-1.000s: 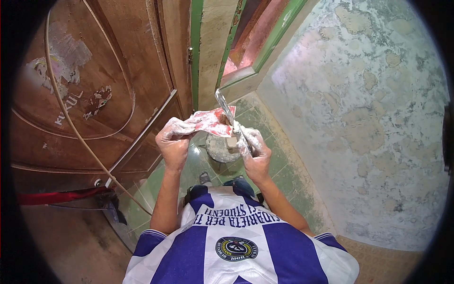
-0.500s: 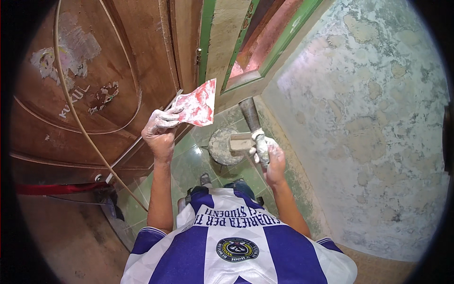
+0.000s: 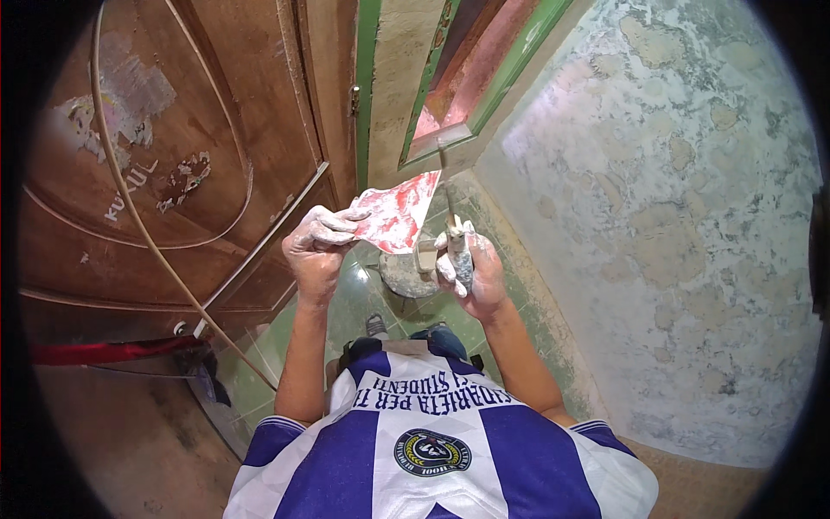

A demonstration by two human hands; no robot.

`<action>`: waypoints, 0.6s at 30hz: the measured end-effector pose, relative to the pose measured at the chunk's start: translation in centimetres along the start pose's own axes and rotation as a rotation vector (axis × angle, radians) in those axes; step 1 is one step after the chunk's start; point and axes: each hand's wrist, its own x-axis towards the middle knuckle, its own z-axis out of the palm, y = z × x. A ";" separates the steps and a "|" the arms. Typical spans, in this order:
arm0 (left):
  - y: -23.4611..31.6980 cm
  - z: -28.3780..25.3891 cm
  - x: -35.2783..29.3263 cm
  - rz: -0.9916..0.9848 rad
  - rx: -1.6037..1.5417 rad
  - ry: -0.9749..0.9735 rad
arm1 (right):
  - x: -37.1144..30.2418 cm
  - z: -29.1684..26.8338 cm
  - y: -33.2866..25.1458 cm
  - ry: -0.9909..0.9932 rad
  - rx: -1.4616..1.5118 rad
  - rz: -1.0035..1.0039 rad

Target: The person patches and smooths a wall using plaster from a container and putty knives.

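Above a round stand (image 3: 399, 278), our left hand (image 3: 320, 246) pinches a red-and-white sheet (image 3: 398, 214); our right hand (image 3: 477, 275), fingers curled, clasps a scraper (image 3: 450, 195).

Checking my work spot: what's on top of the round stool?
Part of a small beige tray shows on the round stool, toward the right. The red-and-white sheet and right hand hide parts of both, so anything behind them can't be seen.
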 end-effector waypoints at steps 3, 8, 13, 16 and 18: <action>0.6 0.8 -0.5 -0.079 0.004 0.031 | 0.1 0.1 0.9 0.075 0.126 0.022; 0.7 1.2 -0.8 -0.164 0.007 0.050 | 0.1 -0.3 1.6 0.034 0.123 0.051; 0.9 1.5 -0.8 -0.207 0.019 0.056 | 0.1 0.0 1.6 0.078 0.086 0.046; 1.0 1.6 -0.8 -0.199 0.068 0.052 | 0.0 0.3 1.6 0.127 0.037 0.004; 0.6 1.2 -1.0 -0.008 0.219 -0.026 | -0.1 0.7 1.3 0.107 -0.038 -0.050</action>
